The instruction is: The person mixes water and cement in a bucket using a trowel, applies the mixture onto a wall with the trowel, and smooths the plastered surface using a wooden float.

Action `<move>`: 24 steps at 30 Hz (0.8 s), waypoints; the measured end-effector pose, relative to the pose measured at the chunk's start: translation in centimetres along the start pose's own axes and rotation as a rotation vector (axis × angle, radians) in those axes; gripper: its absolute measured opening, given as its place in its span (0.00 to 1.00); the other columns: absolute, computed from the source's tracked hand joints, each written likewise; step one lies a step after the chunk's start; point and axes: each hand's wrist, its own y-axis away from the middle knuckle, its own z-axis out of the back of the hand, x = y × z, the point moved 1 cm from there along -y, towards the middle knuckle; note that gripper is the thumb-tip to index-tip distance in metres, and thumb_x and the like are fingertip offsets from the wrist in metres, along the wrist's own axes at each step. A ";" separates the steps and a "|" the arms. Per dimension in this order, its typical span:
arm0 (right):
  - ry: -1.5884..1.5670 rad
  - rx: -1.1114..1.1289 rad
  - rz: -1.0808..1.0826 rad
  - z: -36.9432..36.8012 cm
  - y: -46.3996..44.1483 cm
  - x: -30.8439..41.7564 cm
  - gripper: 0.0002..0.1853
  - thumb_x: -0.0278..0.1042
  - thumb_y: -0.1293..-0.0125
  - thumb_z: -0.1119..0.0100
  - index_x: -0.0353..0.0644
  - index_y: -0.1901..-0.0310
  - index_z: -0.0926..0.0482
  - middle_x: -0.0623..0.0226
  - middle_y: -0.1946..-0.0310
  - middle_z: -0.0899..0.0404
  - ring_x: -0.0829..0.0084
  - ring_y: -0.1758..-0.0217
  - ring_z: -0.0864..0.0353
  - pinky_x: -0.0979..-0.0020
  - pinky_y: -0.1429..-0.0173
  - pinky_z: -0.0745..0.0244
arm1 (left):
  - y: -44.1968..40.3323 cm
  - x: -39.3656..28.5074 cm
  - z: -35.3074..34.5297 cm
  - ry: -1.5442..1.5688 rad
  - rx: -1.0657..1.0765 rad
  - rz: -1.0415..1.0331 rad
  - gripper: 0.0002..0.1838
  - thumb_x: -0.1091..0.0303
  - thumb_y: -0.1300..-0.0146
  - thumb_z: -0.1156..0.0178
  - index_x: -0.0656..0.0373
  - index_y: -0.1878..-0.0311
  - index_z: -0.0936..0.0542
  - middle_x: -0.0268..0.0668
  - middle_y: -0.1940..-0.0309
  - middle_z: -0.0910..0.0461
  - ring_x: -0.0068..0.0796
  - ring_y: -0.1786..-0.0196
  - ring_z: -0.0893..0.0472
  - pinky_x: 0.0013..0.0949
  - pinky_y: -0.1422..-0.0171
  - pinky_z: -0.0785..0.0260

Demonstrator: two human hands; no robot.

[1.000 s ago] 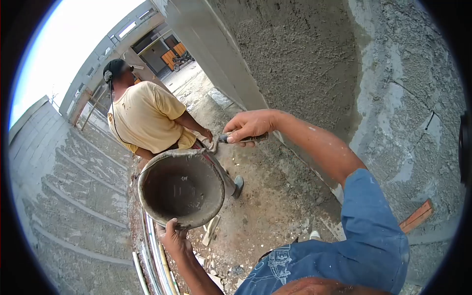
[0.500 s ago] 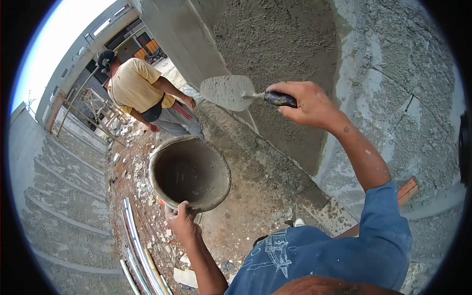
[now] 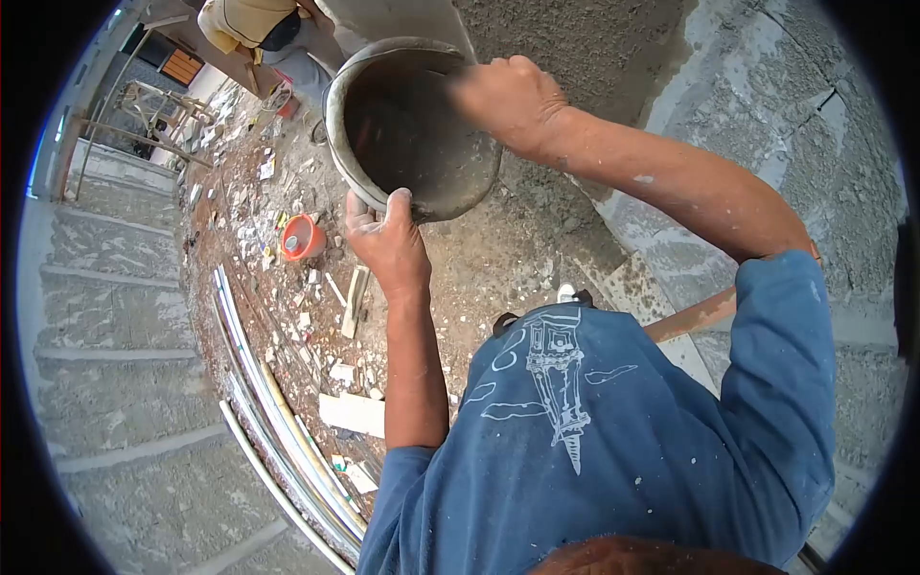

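Note:
My left hand point(image 3: 391, 235) grips the near rim of a dark, mortar-stained bucket point(image 3: 335, 134), thumb over the edge. The bucket is tilted so its mouth faces me, with a little grey residue on the inner wall. My right hand point(image 3: 513, 101) is closed at the bucket's right rim, its front part blurred. The trowel it held half a second ago is hidden from view now, apparently inside the bucket. Beyond the hand, a dark patch of wet plaster point(image 3: 585, 43) covers part of the wall.
Another person point(image 3: 249, 24) bends at the upper left, beside the wall corner. A red bucket point(image 3: 305, 235) stands on the rubble-strewn ground. Long pipes point(image 3: 278, 402) and a pale board point(image 3: 353, 414) lie at lower left. A rough grey wall point(image 3: 738, 105) rises on my right.
My right hand has brought the trowel down and left from the wall to the bucket. The bucket is raised and shifted right. My view has tilted downward, and the other person now bends.

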 end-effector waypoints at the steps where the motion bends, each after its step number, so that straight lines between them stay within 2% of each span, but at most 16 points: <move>1: 0.004 0.111 -0.030 -1.4 0.4 0.9 0.13 0.33 0.37 0.40 0.46 0.51 0.18 0.71 0.67 0.21 0.71 0.58 0.17 0.70 0.56 0.26 | 0.2 -0.2 0.5 -0.016 0.005 -0.015 0.14 0.83 0.39 0.42 0.67 0.49 0.23 0.33 0.58 0.19 0.19 0.59 0.22 0.26 0.52 0.28; 4: -0.206 0.276 0.122 2.0 -0.1 2.3 0.13 0.32 0.36 0.40 0.45 0.51 0.19 0.67 0.64 0.19 0.68 0.55 0.15 0.68 0.54 0.24 | 0.5 -0.2 1.6 0.069 -0.048 0.025 0.13 0.82 0.39 0.42 0.67 0.50 0.22 0.32 0.59 0.20 0.19 0.60 0.23 0.26 0.53 0.28; 5: -0.219 0.151 0.094 2.9 -0.3 1.9 0.12 0.33 0.37 0.39 0.46 0.52 0.19 0.65 0.63 0.18 0.67 0.56 0.15 0.66 0.54 0.24 | 0.7 -0.1 2.0 0.069 -0.070 0.020 0.11 0.82 0.39 0.41 0.67 0.52 0.23 0.32 0.61 0.20 0.18 0.61 0.23 0.26 0.54 0.29; 8: -0.139 0.025 -0.037 0.7 -1.6 2.3 0.12 0.33 0.38 0.38 0.47 0.53 0.18 0.66 0.63 0.18 0.67 0.56 0.15 0.66 0.54 0.24 | 0.9 -0.4 2.6 -0.025 -0.065 -0.046 0.11 0.82 0.38 0.42 0.66 0.52 0.23 0.31 0.61 0.20 0.18 0.62 0.23 0.25 0.54 0.29; 9: -0.056 0.154 0.003 0.0 -1.3 3.5 0.12 0.33 0.38 0.38 0.49 0.52 0.19 0.68 0.66 0.20 0.69 0.58 0.15 0.67 0.56 0.26 | 0.7 -0.4 2.8 -0.044 -0.070 -0.059 0.10 0.82 0.38 0.42 0.67 0.53 0.23 0.32 0.61 0.20 0.19 0.61 0.22 0.25 0.54 0.29; 12: -0.156 -0.026 0.076 1.1 -0.7 3.0 0.06 0.34 0.39 0.38 0.47 0.62 0.15 0.65 0.64 0.16 0.67 0.55 0.13 0.65 0.53 0.22 | 0.2 -0.4 4.2 -0.071 -0.081 -0.007 0.17 0.82 0.36 0.42 0.65 0.43 0.24 0.37 0.57 0.17 0.26 0.61 0.17 0.30 0.55 0.21; 13: -0.101 -0.125 0.071 2.1 -1.0 2.1 0.07 0.34 0.39 0.38 0.46 0.59 0.16 0.64 0.63 0.15 0.67 0.55 0.12 0.65 0.53 0.22 | 0.4 -0.5 4.2 -0.059 -0.084 -0.049 0.17 0.81 0.36 0.42 0.65 0.44 0.23 0.36 0.57 0.17 0.23 0.61 0.18 0.29 0.53 0.23; 16: -0.039 -0.053 0.057 1.6 -2.0 -0.2 0.07 0.32 0.38 0.39 0.45 0.58 0.18 0.64 0.63 0.15 0.66 0.55 0.12 0.64 0.53 0.21 | 0.6 -1.6 4.7 -0.338 -0.093 -0.119 0.14 0.81 0.36 0.41 0.65 0.47 0.22 0.35 0.59 0.17 0.20 0.62 0.19 0.27 0.54 0.24; 17: -0.183 0.049 0.027 0.6 -1.7 -0.2 0.10 0.31 0.38 0.38 0.44 0.55 0.16 0.62 0.62 0.14 0.63 0.53 0.12 0.60 0.49 0.20 | 0.7 -2.2 4.1 -0.262 -0.099 -0.151 0.10 0.80 0.37 0.41 0.67 0.52 0.22 0.27 0.67 0.24 0.15 0.63 0.28 0.23 0.58 0.33; 20: -0.517 0.400 -0.099 -0.1 -1.4 -0.8 0.19 0.33 0.42 0.36 0.46 0.48 0.15 0.60 0.57 0.12 0.59 0.49 0.13 0.57 0.44 0.20 | 1.5 -4.3 2.3 -0.178 -0.039 -0.141 0.10 0.80 0.37 0.40 0.67 0.52 0.22 0.27 0.67 0.24 0.14 0.63 0.28 0.23 0.58 0.34; 24: -0.914 0.486 -0.102 -3.8 0.9 -0.6 0.25 0.41 0.47 0.34 0.50 0.44 0.14 0.57 0.55 0.11 0.59 0.50 0.12 0.59 0.43 0.19 | 1.9 -3.8 2.3 -0.098 -0.023 -0.052 0.11 0.80 0.37 0.39 0.66 0.51 0.22 0.27 0.64 0.23 0.13 0.63 0.27 0.22 0.57 0.33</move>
